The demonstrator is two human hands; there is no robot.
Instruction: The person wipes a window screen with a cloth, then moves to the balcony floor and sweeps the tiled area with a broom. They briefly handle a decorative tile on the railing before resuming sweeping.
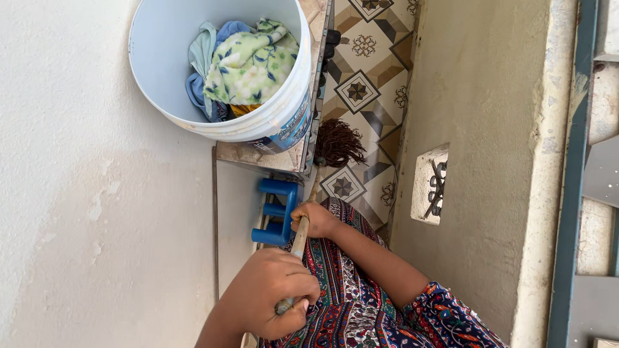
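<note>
Both my fists are clenched on the mop handle; left hand at its end, right hand nearer the mop head, which lies straight ahead along the tiled floor.

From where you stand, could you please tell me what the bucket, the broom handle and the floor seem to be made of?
The bucket looks like smooth white plastic with a thin moulded rim. The broom handle, gripped by both hands, seems to be bare wood, pale and matt. The floor appears to be glazed ceramic tile, patterned in repeating squares.
</note>
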